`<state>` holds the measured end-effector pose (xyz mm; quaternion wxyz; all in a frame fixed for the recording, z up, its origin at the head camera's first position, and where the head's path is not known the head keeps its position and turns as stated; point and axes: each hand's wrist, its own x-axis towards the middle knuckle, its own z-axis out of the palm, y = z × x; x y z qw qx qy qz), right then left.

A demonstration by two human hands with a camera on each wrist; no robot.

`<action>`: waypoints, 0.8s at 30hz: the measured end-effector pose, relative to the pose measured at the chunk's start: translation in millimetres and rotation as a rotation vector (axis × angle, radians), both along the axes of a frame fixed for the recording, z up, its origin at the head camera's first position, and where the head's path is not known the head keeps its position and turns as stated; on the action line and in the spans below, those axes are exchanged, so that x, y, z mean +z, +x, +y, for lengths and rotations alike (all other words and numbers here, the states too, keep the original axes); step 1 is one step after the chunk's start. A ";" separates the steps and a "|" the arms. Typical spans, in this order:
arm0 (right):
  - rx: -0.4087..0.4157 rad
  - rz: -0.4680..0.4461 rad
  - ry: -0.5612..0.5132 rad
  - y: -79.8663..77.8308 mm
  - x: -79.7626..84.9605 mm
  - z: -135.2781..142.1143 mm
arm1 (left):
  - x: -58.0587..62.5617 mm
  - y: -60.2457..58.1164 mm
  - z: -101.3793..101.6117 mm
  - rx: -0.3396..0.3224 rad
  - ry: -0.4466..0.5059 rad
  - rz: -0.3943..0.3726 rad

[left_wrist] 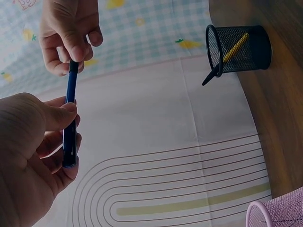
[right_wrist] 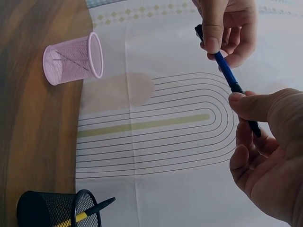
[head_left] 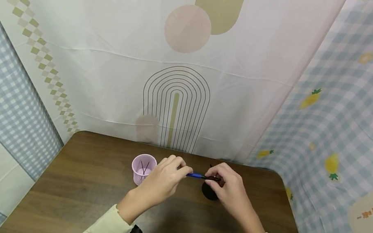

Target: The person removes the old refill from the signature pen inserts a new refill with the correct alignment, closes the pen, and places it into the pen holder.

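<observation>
Both hands hold one blue pen with dark ends [head_left: 195, 175] between them, raised above the table. My left hand [head_left: 165, 178] pinches its blue barrel [left_wrist: 71, 87] near one end, thumb on top. At the other end, my right hand [head_left: 231, 189] grips the black part [right_wrist: 254, 127] between thumb and fingers. Behind the right hand in the head view stands a black mesh pen cup [head_left: 210, 191], largely covered by that hand. The left wrist view shows a yellow and black pen [left_wrist: 236, 47] leaning in this cup, its black end sticking out over the rim.
A pink mesh cup [head_left: 136, 174] stands left of the left hand, with thin dark lines showing inside. Both cups are on the brown wooden table [head_left: 96, 184]. A patterned white cloth [head_left: 114, 79] hangs behind the table, and blue checked cloth [head_left: 355, 134] hangs at the sides.
</observation>
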<state>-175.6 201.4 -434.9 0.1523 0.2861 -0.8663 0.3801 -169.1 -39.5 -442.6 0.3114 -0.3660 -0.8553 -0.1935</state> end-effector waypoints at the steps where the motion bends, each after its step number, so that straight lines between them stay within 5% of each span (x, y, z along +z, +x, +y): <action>1: -0.001 0.005 -0.004 0.0 -0.5 -0.1 | 0.1 0.1 0.0 0.001 0.000 -0.002; 7: 0.001 -0.002 -0.018 -0.1 -2.9 -0.2 | 0.5 0.3 0.5 0.001 0.002 0.000; 16: -0.009 -0.132 0.054 1.7 2.0 4.1 | 1.5 1.2 -0.8 0.003 -0.009 0.018; 24: 0.046 -0.128 0.099 -1.0 6.2 6.1 | 1.9 1.6 -1.8 0.009 -0.032 0.045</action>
